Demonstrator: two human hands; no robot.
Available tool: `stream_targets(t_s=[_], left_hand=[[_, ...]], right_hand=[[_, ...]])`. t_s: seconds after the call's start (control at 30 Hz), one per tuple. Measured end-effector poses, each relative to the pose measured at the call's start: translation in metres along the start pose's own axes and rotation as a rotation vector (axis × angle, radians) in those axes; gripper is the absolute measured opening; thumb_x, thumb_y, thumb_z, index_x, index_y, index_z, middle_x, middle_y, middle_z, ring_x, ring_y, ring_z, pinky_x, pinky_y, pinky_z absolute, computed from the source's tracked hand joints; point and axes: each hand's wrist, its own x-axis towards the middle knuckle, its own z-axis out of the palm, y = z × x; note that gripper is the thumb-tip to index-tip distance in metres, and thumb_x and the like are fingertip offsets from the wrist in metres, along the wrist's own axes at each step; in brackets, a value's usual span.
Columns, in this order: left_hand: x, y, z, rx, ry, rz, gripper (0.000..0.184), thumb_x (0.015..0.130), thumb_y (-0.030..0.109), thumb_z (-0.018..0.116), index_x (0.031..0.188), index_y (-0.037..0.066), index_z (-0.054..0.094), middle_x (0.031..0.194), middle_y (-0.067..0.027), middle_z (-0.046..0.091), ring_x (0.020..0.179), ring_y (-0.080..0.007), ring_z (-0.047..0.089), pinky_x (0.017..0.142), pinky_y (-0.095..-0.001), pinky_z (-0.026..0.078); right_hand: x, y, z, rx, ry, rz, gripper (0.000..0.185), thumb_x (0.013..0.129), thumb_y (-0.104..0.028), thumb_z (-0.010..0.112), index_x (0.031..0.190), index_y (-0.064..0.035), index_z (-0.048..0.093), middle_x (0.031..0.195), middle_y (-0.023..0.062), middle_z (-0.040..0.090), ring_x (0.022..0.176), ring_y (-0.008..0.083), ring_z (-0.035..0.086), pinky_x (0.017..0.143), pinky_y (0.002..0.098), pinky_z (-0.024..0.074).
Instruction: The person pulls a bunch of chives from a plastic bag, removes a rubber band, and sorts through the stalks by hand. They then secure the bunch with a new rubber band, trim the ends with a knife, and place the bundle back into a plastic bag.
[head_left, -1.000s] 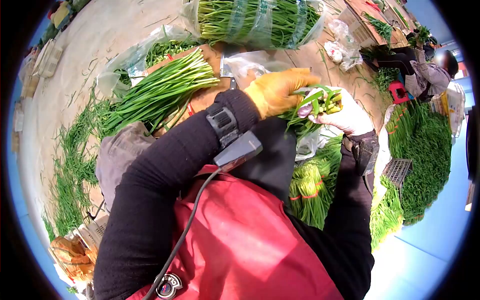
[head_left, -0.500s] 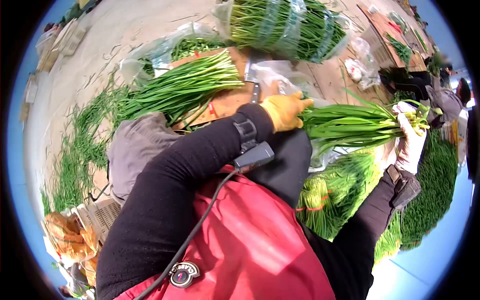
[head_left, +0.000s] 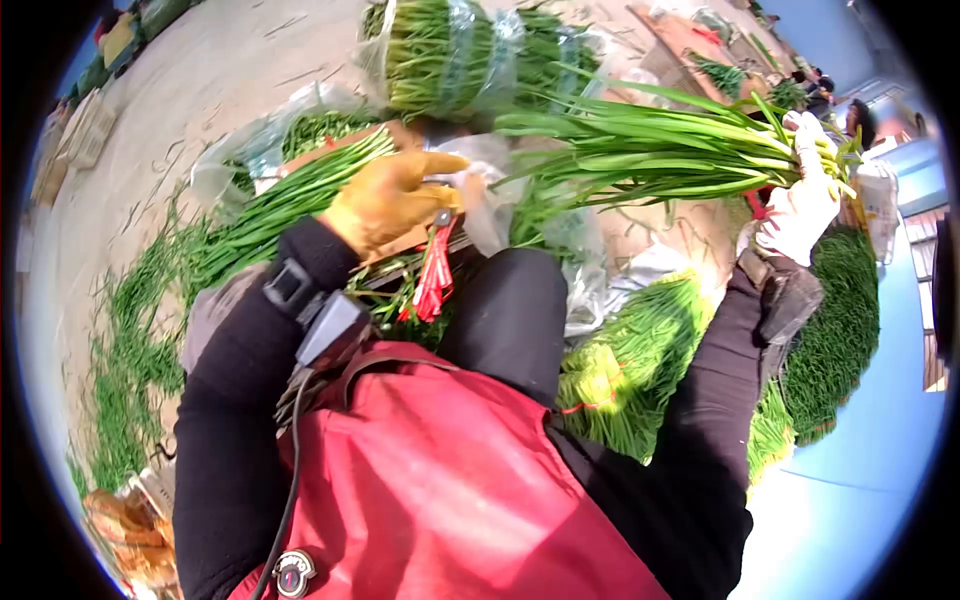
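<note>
My left hand (head_left: 395,200), in a yellow glove, is over the board on the left, its forefinger stretched out. The butt of a knife handle (head_left: 443,217) shows below its fingers, which seem closed around the handle; the glove mostly hides the knife. My right hand (head_left: 805,200), in a white glove, is closed around the pale stem ends of a bunch of garlic chives (head_left: 660,155). The bunch is held up to the right, with its green leaves pointing left. Beside my left hand, cut chives (head_left: 270,215) lie on the board, and red ties (head_left: 433,280) hang at its near edge.
A large plastic-wrapped bale of chives (head_left: 440,60) lies beyond the board. Tied bundles (head_left: 640,360) rest right of my knee, near a dark green heap (head_left: 830,330). Loose leaves (head_left: 130,360) cover the floor at left. People (head_left: 820,95) are at the far right.
My left hand has moved left, away from the leaf ends and onto the knife handle. My right hand has raised the chive bunch and moved it slightly left. The view has shifted too.
</note>
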Motion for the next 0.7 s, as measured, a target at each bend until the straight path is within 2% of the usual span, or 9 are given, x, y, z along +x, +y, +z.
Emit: stream_targets(t_s=[0.13, 0.2, 0.3, 0.4, 0.5, 0.53, 0.6, 0.67, 0.7], left_hand=[[-0.012, 0.011, -0.016, -0.253, 0.074, -0.068, 0.035, 0.091, -0.001, 0.054, 0.126, -0.004, 0.052, 0.109, -0.0063, 0.063, 0.098, -0.0123, 0.060, 0.089, -0.0251, 0.049], [-0.018, 0.013, -0.022, -0.275, 0.102, -0.063, 0.036, 0.091, -0.002, 0.054, 0.127, -0.004, 0.051, 0.110, -0.0065, 0.062, 0.099, -0.0128, 0.060, 0.090, -0.0258, 0.049], [-0.023, 0.028, -0.018, -0.252, 0.152, 0.041, 0.039, 0.090, 0.000, 0.056, 0.129, -0.003, 0.050, 0.113, -0.0071, 0.062, 0.100, -0.0131, 0.059, 0.090, -0.0257, 0.049], [-0.017, 0.047, -0.013, -0.169, 0.165, 0.207, 0.044, 0.089, 0.003, 0.060, 0.131, -0.001, 0.049, 0.116, -0.0053, 0.062, 0.097, -0.0122, 0.059, 0.088, -0.0249, 0.048], [-0.015, 0.084, -0.009, 0.027, 0.186, 0.383, 0.047, 0.087, 0.003, 0.062, 0.133, 0.002, 0.049, 0.119, -0.0042, 0.061, 0.093, -0.0119, 0.059, 0.088, -0.0261, 0.049], [-0.016, 0.097, -0.009, -0.050, 0.163, 0.300, 0.050, 0.086, 0.003, 0.064, 0.133, 0.003, 0.049, 0.121, -0.0046, 0.060, 0.093, -0.0120, 0.060, 0.087, -0.0264, 0.049], [-0.014, 0.118, -0.010, -0.136, 0.128, 0.222, 0.058, 0.081, 0.007, 0.071, 0.134, 0.006, 0.049, 0.128, -0.0057, 0.057, 0.095, -0.0126, 0.062, 0.086, -0.0263, 0.049], [-0.005, 0.122, 0.004, -0.213, 0.120, 0.361, 0.062, 0.079, 0.010, 0.073, 0.135, 0.006, 0.048, 0.129, -0.0063, 0.056, 0.104, -0.0143, 0.059, 0.085, -0.0256, 0.049], [0.002, 0.124, 0.014, -0.249, 0.117, 0.437, 0.065, 0.077, 0.012, 0.075, 0.136, 0.006, 0.047, 0.130, -0.0066, 0.056, 0.108, -0.0151, 0.058, 0.084, -0.0253, 0.049]], right_hand=[[-0.003, -0.021, 0.014, 0.069, 0.191, 0.004, 0.020, 0.088, -0.004, 0.062, 0.106, 0.0027, 0.061, 0.100, 0.0130, 0.066, 0.090, 0.0228, 0.065, 0.082, 0.0368, 0.0549], [-0.006, -0.018, 0.008, 0.026, 0.136, -0.041, 0.016, 0.089, -0.009, 0.063, 0.101, 0.0016, 0.062, 0.096, 0.0108, 0.065, 0.086, 0.0215, 0.065, 0.078, 0.0347, 0.0549], [-0.001, -0.014, -0.003, 0.208, 0.043, 0.081, 0.020, 0.090, -0.007, 0.060, 0.107, 0.0033, 0.059, 0.100, 0.0117, 0.064, 0.088, 0.0227, 0.064, 0.081, 0.0365, 0.0540], [-0.013, -0.026, 0.016, 0.320, 0.029, 0.117, 0.024, 0.091, -0.003, 0.057, 0.114, 0.0052, 0.056, 0.106, 0.0137, 0.063, 0.098, 0.0238, 0.062, 0.090, 0.0373, 0.0510], [-0.021, -0.041, 0.035, 0.210, -0.046, 0.105, 0.024, 0.090, -0.003, 0.059, 0.113, 0.0041, 0.057, 0.105, 0.0136, 0.064, 0.100, 0.0236, 0.062, 0.095, 0.0382, 0.0485], [-0.023, -0.045, 0.039, 0.128, -0.104, 0.040, 0.023, 0.090, -0.004, 0.060, 0.111, 0.0039, 0.059, 0.104, 0.0134, 0.064, 0.101, 0.0234, 0.062, 0.096, 0.0372, 0.0476], [-0.022, -0.051, 0.044, 0.203, -0.212, 0.088, 0.022, 0.088, -0.003, 0.062, 0.109, 0.0046, 0.061, 0.104, 0.0145, 0.066, 0.097, 0.0225, 0.064, 0.092, 0.0346, 0.0503], [-0.026, -0.059, 0.060, 0.123, -0.320, 0.067, 0.024, 0.086, -0.002, 0.064, 0.108, 0.0051, 0.062, 0.100, 0.0146, 0.068, 0.090, 0.0221, 0.067, 0.086, 0.0337, 0.0532], [-0.035, -0.073, 0.073, 0.079, -0.382, 0.092, 0.022, 0.080, 0.000, 0.069, 0.101, 0.0033, 0.066, 0.097, 0.0125, 0.069, 0.087, 0.0193, 0.067, 0.081, 0.0312, 0.0544]])
